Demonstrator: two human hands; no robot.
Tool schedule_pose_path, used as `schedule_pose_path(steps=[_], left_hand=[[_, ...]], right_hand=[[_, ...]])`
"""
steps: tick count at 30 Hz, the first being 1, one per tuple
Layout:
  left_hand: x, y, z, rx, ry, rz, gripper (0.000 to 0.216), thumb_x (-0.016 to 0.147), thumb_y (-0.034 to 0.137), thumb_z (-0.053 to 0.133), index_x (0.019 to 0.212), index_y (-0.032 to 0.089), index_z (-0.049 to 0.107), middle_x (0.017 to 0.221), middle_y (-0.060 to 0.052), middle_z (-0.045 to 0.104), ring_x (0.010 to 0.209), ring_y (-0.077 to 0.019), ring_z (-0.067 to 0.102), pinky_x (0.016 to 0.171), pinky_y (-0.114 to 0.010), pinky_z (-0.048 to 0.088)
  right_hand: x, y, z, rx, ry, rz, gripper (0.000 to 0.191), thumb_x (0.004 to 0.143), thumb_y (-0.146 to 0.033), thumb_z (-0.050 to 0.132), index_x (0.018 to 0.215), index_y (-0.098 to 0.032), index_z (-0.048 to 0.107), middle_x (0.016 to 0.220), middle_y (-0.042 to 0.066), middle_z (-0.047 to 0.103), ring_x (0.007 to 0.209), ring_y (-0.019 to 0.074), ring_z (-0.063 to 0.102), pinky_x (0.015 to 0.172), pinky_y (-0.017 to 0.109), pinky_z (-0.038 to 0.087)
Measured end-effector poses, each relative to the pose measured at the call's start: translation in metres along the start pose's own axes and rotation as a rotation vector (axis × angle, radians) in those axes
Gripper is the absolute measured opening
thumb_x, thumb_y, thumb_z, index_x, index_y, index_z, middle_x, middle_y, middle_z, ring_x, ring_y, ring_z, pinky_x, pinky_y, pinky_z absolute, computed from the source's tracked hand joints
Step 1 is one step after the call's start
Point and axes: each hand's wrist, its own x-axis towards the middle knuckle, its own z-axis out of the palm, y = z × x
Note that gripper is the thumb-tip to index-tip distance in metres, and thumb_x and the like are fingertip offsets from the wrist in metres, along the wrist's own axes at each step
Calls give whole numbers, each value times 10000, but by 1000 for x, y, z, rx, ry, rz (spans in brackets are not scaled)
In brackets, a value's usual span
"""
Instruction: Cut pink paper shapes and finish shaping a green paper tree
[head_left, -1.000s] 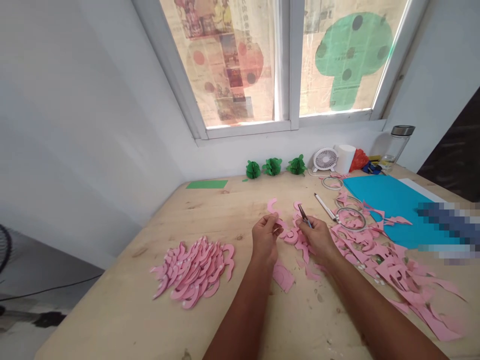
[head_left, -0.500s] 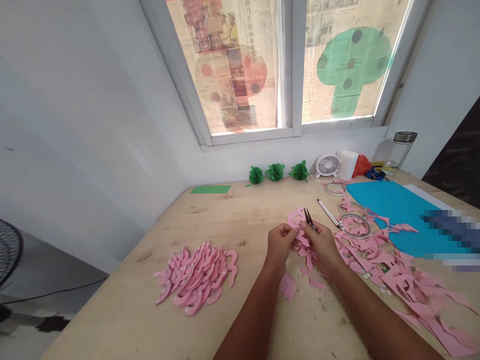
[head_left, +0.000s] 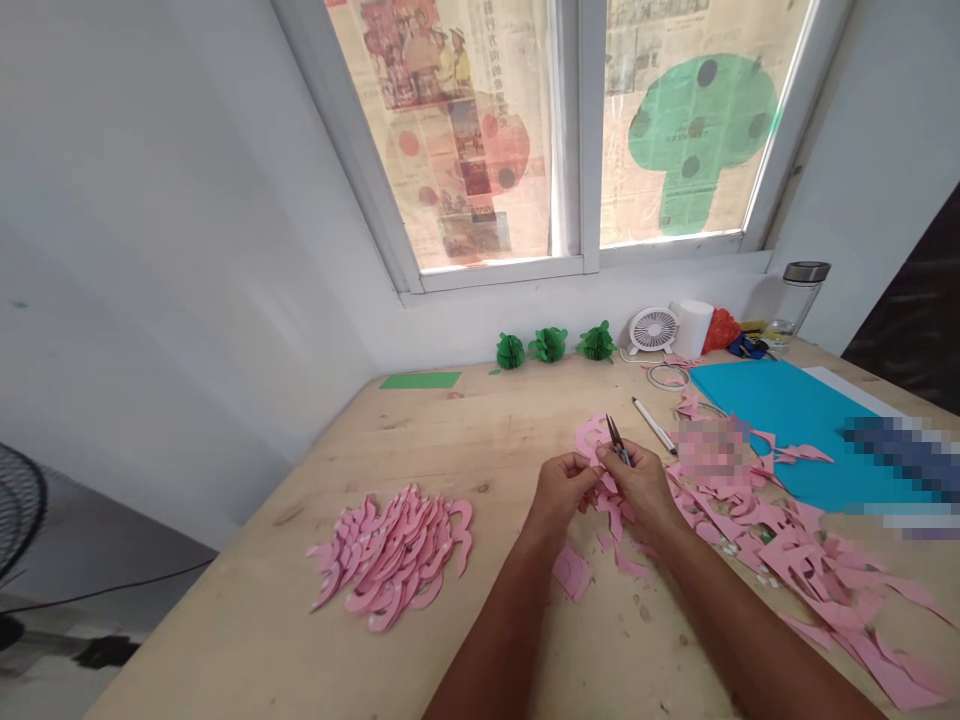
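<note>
Fig. Head view, both hands at work at centre of the wooden surface point(head_left: 465, 440).

L. hand point(head_left: 559, 490): thumb and fingers pinched on a pink cut-out point(head_left: 591, 436), which curls up toward 12 o'clock between the two hands.

R. hand point(head_left: 643, 487): closed round small snips point(head_left: 616, 440), blades pointing to approx. 11 o'clock and touching the cut-out. Whether the blades are apart or together cannot be told.

Change vs. 1.0 s ago: hands then stood apart, L. holding the cut-out clear of the snips; now fingertips meet and the cut-out sits at the blades. Vs. 0.5 s ago: pose nearly the same.

Surroundings, taken from the hands:
- 8 o'clock: neat stack of pink curved pieces point(head_left: 394, 545), well apart.
- 3–4 o'clock: loose heap of pink offcuts point(head_left: 802, 560), running toward the R. forearm.
- 6 o'clock: one pink scrap point(head_left: 572, 573) between the forearms.
- 1 o'clock: white pen point(head_left: 654, 426), near.
- 2 o'clock: blue sheet point(head_left: 780, 405).
- 12 o'clock, at the wall: three green paper balls point(head_left: 550, 344); mini fan point(head_left: 652, 328) beside them.
- 10 o'clock: green paper strip point(head_left: 420, 380).
</note>
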Motion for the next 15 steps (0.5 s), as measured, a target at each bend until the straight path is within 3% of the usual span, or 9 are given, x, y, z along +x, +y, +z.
schedule_pose_path(steps=[5, 15], left_hand=[[-3, -1, 1, 39, -70, -4, 156, 601, 266, 656, 561, 142, 570, 551, -38, 638, 386, -60, 448, 388, -184, 268], [0, 1, -1, -21, 31, 12, 144, 599, 266, 661, 608, 140, 592, 501, -8, 597, 376, -60, 446, 390, -182, 282]], right_hand=[[0, -3, -2, 3, 59, -27, 332, 621, -469, 699, 714, -177, 571, 509, -77, 380, 437, 88, 341, 401, 224, 297], [1, -5, -5, 1, 107, -17, 331, 652, -473, 680, 739, -171, 575, 473, -90, 333, 413, 77, 273, 385, 219, 211]])
